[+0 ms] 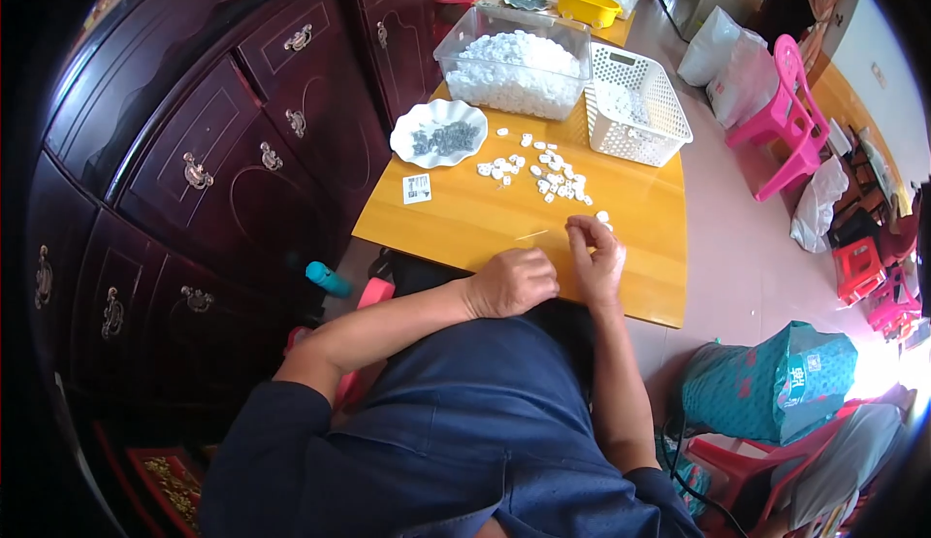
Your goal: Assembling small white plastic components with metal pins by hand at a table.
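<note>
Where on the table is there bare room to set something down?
The table is bare at right, between white basket, right hand and edge, and at front left, between white card and left hand. Crowded: the middle, with scattered white pieces, and the back, with the clear tub.

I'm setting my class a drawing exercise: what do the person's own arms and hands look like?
Short sleeves of dark navy-blue cloth end near the elbows, leaving both forearms uncovered. The left hand and right hand wear no gloves, and no watch or bracelet shows.

Left hand (pixel 514 283), palm side hidden
</note>
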Demonstrator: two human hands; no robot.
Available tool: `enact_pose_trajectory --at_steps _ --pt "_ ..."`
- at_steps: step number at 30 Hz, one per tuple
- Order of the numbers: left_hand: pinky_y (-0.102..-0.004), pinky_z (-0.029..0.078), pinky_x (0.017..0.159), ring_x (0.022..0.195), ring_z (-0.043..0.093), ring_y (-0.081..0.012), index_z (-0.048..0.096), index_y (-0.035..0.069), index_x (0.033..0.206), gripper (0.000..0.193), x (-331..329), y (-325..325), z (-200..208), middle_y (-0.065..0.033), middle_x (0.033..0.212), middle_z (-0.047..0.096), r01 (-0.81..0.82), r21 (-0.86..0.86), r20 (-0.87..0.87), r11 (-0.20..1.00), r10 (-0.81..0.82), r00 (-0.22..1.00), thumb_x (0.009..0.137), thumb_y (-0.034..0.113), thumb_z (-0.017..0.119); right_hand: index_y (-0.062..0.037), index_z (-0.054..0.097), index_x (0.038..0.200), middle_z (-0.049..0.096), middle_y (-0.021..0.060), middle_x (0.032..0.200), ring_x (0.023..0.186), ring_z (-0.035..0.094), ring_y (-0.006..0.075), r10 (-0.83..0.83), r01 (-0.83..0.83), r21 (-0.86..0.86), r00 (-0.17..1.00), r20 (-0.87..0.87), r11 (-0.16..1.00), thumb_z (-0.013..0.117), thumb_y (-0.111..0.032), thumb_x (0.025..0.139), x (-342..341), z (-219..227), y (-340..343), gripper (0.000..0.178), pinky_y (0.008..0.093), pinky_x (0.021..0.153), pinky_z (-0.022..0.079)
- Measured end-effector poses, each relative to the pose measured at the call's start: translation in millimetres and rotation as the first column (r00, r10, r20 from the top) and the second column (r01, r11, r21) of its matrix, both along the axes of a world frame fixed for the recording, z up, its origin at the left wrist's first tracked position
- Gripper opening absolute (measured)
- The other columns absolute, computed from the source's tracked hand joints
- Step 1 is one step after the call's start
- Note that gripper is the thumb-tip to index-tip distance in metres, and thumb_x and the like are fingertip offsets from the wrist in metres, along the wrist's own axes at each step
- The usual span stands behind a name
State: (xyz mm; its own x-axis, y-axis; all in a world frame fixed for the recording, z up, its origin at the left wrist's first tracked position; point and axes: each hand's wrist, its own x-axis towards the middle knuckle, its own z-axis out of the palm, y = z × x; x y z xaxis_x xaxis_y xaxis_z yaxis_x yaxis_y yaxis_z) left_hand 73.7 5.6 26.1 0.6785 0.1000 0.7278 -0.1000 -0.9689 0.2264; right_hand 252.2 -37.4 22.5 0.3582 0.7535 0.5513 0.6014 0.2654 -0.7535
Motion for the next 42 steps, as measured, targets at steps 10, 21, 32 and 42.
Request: enact_pose_trajectory --at_steps 10,21,32,42 --pt "-0.0391 0.051 0.071 0.080 0.064 -0.0316 0.066 0.004 0.083 0.013 -7 27 21 -0.0104 0.085 0.067 -0.315 -0.275 0.058 0.908 0.343 0.937 0.077 0.004 0.078 -0.0011 0.067 0.103 0.067 0.0012 0.084 0.073 0.058 0.0077 0.286 -0.517 -0.125 0.640 -0.713 0.847 0.059 -0.026 0.103 -23 1 -4 0.027 0.0226 0.068 0.046" --pt "-0.0287 0.053 0.063 0.069 0.067 -0.0162 0.073 0.000 0.095 0.011 -23 47 1 -0.0097 0.085 0.070 -0.280 -0.556 0.035 0.783 0.359 0.933 0.085 0.004 0.073 -0.0002 0.065 0.105 0.072 0.0063 0.088 0.071 0.062 0.0094 0.228 -0.426 -0.049 0.574 -0.786 0.903 0.067 -0.007 0.094 -11 -15 5 0.013 0.0224 0.065 0.048" --pt "-0.0441 0.053 0.073 0.085 0.066 -0.0319 0.070 0.008 0.085 0.018 -43 110 -17 -0.0110 0.086 0.067 -0.687 -0.304 -0.288 0.660 0.624 0.726 0.081 0.024 0.076 -0.0033 0.065 0.108 0.072 0.0031 0.089 0.072 0.061 0.0076 0.180 -0.378 -0.127 0.676 -0.715 0.917 0.066 -0.011 0.096 -8 -7 3 0.015 0.0217 0.065 0.046" --pt "-0.0438 0.051 0.074 0.085 0.065 -0.0316 0.070 0.007 0.082 0.015 -10 131 -23 -0.0100 0.084 0.067 -0.703 -0.235 -0.286 0.671 0.644 0.710 0.087 0.021 0.067 -0.0022 0.065 0.106 0.071 0.0031 0.088 0.071 0.060 0.0075 0.183 -0.383 -0.120 0.664 -0.725 0.916 0.065 -0.012 0.096 -12 -4 1 0.015 0.0219 0.065 0.046"
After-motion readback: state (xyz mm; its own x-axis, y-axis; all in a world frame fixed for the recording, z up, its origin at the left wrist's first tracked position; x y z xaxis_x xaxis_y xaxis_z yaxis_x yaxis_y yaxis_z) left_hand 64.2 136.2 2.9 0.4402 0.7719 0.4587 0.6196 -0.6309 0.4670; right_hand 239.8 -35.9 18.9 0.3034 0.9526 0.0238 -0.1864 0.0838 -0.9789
